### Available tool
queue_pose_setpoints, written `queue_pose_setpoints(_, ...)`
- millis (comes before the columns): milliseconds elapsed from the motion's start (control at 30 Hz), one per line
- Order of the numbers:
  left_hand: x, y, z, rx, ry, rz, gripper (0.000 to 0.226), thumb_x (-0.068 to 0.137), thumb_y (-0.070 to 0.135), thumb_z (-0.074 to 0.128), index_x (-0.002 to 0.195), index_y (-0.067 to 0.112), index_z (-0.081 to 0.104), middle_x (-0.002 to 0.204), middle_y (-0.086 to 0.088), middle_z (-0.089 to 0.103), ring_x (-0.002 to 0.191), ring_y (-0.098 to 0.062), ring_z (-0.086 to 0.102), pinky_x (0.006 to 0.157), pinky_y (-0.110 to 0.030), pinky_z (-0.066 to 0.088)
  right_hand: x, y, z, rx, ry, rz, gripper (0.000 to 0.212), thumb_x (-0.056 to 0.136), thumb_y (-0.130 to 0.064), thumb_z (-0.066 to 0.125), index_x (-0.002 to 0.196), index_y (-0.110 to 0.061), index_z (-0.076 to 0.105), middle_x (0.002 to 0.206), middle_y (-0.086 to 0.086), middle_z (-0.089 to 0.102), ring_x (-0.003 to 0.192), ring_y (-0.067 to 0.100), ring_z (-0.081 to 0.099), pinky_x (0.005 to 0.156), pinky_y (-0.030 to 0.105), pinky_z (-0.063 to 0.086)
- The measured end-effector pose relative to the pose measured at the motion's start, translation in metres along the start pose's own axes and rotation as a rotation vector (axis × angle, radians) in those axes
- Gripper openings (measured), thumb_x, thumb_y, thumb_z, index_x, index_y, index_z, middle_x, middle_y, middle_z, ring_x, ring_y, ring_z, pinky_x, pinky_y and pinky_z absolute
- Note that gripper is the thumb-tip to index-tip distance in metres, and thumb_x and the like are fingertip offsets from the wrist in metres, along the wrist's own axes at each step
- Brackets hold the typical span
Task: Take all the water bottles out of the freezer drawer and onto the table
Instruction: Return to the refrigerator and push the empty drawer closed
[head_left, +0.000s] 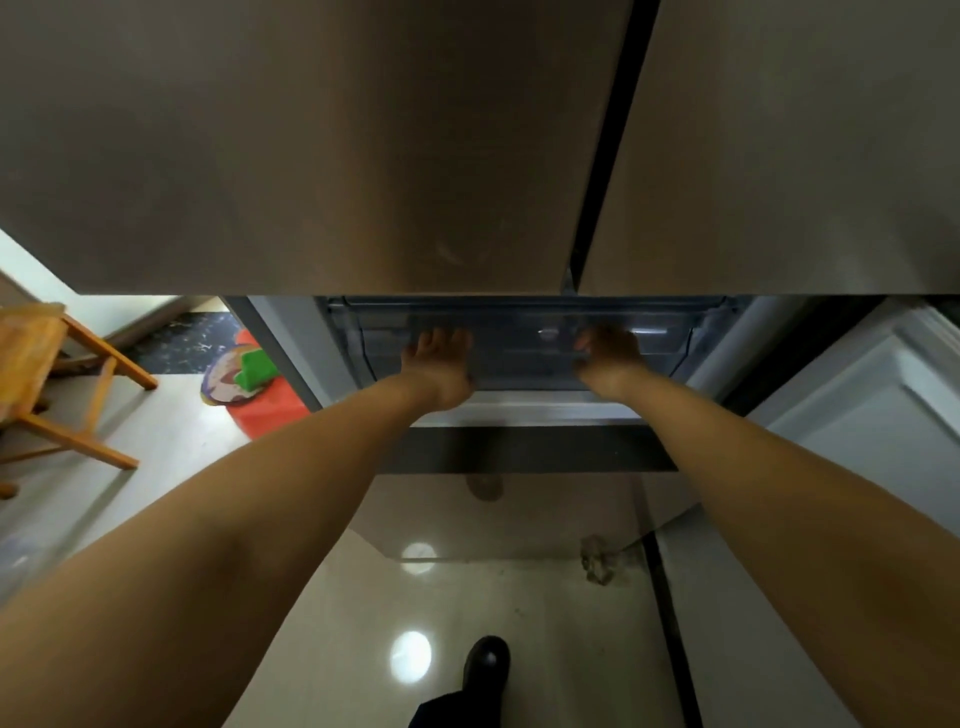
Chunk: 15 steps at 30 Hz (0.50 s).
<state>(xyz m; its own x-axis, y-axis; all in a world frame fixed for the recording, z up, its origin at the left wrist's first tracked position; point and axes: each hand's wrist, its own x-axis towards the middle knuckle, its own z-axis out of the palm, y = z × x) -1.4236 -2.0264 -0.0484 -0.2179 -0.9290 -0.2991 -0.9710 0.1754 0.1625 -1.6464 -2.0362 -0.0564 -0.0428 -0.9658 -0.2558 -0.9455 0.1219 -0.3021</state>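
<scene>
- The person stands before a fridge, and both arms reach forward and down to the freezer drawer (524, 343), a clear plastic bin under the two upper doors (311, 156).
- The left hand (439, 364) lies on the front of the drawer with the fingers spread and quite straight; it seems to press or rest on the plastic, not to curl round anything.
- The right hand (608, 356) is at the front edge of the drawer with the fingers bent, but the picture is blurred there — whether it hooks the rim or only touches it cannot be told.
- The water bottles are not visible. A pale round spot shows through the plastic between the hands, too unclear to name. If the bottles are in the drawer, they are hidden by its front and by the doors above.
- The step in hand is judged to be the pull of the drawer, so the task is still near its start.
- To do it well, both hands should take the rim at equal distance from the middle and pull evenly, so that the drawer does not go askew on its rails.
- The pull should be slow and straight toward the body — loose bottles may roll forward.
- A wooden chair (47, 384) stands on the floor (519, 597) at the left; no surface for the bottles is in view.
</scene>
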Motion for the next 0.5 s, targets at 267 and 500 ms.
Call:
queue_pose_setpoints(267, -0.022, 0.032, 0.010, -0.304, -0.128, 0.065, 0.056, 0.093, 0.027, 0.052, 0.144, 0.014, 0.031, 0.148, -0.018, 0.030, 0.132, -0.035, 0.036, 0.110, -0.043, 0.035, -0.066, 0.025, -0.008, 0.266, -0.041, 0.051, 0.040, 0.095, -0.020, 0.052, 0.133, -0.010, 0.046, 0.133, 0.014, 0.050, 0.118, 0.028, 0.051, 0.096, 0.032, 0.041)
queue_pose_setpoints(500, -0.073, 0.172, -0.025, -0.462, 0.019, 0.510, 0.038, 0.091, 0.015, 0.049, 0.129, 0.013, 0.050, 0.115, -0.012, 0.061, 0.105, -0.027, 0.059, 0.087, -0.030, 0.045, -0.191, 0.051, -0.097, 0.315, 0.541, -0.016, 0.019, 0.092, -0.013, 0.050, 0.102, -0.010, 0.067, 0.096, 0.003, 0.057, 0.083, 0.015, 0.055, 0.073, 0.020, 0.036)
